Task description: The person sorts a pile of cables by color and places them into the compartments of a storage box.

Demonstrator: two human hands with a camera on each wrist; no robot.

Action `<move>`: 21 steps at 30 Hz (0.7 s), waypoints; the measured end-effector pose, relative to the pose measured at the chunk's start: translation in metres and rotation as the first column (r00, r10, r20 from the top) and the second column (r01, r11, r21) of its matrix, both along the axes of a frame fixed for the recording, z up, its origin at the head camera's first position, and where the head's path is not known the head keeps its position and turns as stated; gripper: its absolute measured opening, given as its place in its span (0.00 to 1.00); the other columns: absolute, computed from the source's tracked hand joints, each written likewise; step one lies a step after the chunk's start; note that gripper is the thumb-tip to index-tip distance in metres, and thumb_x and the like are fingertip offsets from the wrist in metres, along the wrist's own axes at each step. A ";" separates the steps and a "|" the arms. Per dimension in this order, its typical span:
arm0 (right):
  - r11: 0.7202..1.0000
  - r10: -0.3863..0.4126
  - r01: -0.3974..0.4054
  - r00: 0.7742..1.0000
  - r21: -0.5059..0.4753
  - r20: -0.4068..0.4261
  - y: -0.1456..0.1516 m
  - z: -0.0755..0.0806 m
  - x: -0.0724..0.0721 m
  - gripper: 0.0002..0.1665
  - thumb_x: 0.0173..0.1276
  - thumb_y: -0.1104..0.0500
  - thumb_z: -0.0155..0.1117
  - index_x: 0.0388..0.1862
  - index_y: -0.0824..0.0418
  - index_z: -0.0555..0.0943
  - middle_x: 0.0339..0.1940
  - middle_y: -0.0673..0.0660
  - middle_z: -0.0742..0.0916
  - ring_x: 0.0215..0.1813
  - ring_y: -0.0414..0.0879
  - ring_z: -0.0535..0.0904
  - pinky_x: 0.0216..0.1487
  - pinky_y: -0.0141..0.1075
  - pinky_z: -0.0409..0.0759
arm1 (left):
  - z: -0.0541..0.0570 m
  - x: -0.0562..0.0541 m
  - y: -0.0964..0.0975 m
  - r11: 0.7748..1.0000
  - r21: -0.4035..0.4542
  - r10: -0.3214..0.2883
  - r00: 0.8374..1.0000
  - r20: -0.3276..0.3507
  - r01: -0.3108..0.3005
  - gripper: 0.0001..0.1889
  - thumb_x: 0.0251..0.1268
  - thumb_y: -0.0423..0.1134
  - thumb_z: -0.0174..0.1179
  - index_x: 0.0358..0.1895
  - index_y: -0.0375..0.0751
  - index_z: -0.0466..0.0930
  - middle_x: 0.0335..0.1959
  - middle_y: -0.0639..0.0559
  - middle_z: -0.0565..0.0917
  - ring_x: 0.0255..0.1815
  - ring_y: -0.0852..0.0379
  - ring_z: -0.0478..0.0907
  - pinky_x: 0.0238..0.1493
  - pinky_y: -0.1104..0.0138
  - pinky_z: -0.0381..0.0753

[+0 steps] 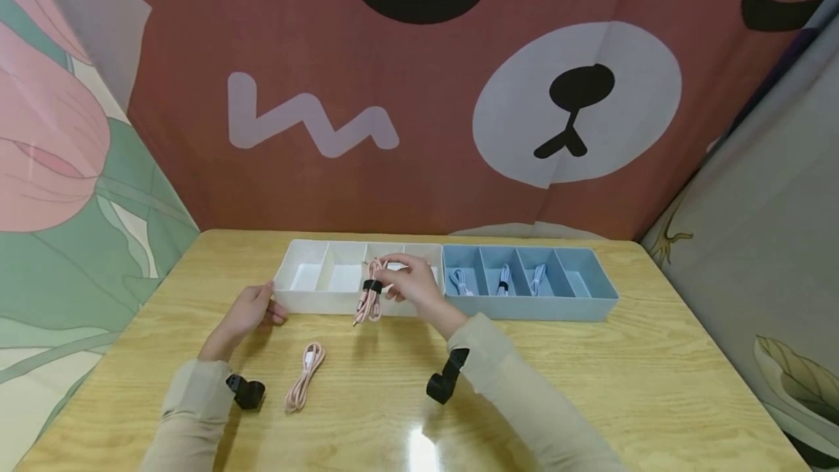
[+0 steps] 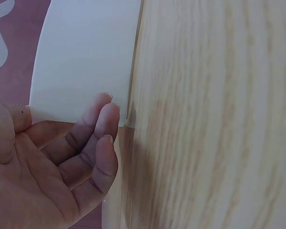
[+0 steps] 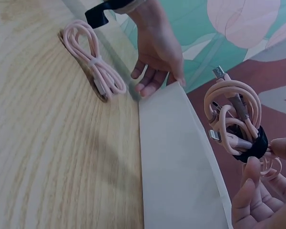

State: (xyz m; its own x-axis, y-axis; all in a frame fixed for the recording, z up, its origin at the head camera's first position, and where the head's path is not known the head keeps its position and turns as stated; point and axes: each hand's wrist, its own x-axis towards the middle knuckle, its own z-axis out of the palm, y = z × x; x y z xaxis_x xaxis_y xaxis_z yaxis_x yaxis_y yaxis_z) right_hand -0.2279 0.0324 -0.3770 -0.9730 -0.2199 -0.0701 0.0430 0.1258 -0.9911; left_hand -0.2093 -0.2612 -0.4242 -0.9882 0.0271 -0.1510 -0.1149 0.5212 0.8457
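In the head view, my right hand [image 1: 414,282] pinches a bundled pink charging cable [image 1: 369,304] at its black strap [image 1: 373,286], above the front wall of a white divided box [image 1: 354,303]. Metal connectors stick out of the loops of this cable [image 3: 233,88] in the right wrist view. My left hand [image 1: 252,309] holds the left end of the white box [image 2: 86,62], thumb at the rim and curled fingers at the front corner. A second coiled pink cable [image 1: 304,377] with a pale tie lies on the table in front of the box.
A blue divided box [image 1: 531,307] adjoins the white one on the right. Pale blue cables [image 1: 504,280] lie in three of its compartments. Both boxes stand along the back of the wooden table [image 1: 590,392], before a printed cloth [image 1: 419,188].
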 end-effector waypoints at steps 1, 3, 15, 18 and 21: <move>1.000 -0.006 0.006 1.000 -0.002 -0.001 0.001 0.001 -0.001 0.18 0.59 0.58 0.63 0.49 0.58 0.79 0.25 0.54 0.85 0.18 0.43 0.77 0.24 0.37 0.75 | 0.000 -0.001 0.000 1.000 0.000 0.000 1.000 -0.003 0.000 0.30 0.75 0.46 0.24 0.45 0.20 0.69 0.24 0.49 0.80 0.25 0.56 0.77 0.26 0.61 0.73; 1.000 -0.015 0.015 1.000 -0.006 0.002 0.002 0.002 -0.004 0.18 0.60 0.58 0.63 0.50 0.57 0.79 0.26 0.54 0.85 0.18 0.44 0.77 0.24 0.37 0.75 | 0.001 -0.001 -0.001 1.000 0.002 -0.002 1.000 -0.006 0.002 0.30 0.75 0.46 0.24 0.47 0.19 0.68 0.24 0.49 0.81 0.25 0.57 0.77 0.27 0.61 0.74; 0.993 -0.107 0.109 0.993 -0.039 0.055 0.005 -0.001 -0.020 0.21 0.60 0.58 0.63 0.54 0.55 0.77 0.25 0.54 0.84 0.17 0.42 0.76 0.20 0.34 0.73 | 0.002 -0.001 -0.001 1.000 0.003 -0.006 1.000 0.001 0.006 0.31 0.75 0.47 0.24 0.51 0.18 0.65 0.25 0.48 0.81 0.25 0.56 0.78 0.27 0.61 0.74; 0.989 -0.134 0.138 0.989 -0.059 0.061 0.005 -0.003 -0.023 0.21 0.60 0.59 0.64 0.54 0.57 0.77 0.25 0.55 0.84 0.16 0.42 0.75 0.17 0.33 0.71 | 0.002 0.000 -0.001 1.000 0.005 -0.005 1.000 0.006 0.005 0.31 0.75 0.47 0.24 0.53 0.18 0.64 0.25 0.49 0.81 0.25 0.56 0.77 0.27 0.61 0.75; 0.984 -0.161 0.164 0.985 -0.065 0.056 0.005 -0.004 -0.026 0.21 0.59 0.59 0.64 0.53 0.59 0.77 0.25 0.56 0.85 0.15 0.41 0.74 0.15 0.33 0.70 | 0.002 0.000 -0.001 1.000 0.009 -0.009 1.000 0.007 0.009 0.31 0.75 0.47 0.24 0.54 0.17 0.63 0.25 0.49 0.81 0.26 0.56 0.77 0.27 0.61 0.75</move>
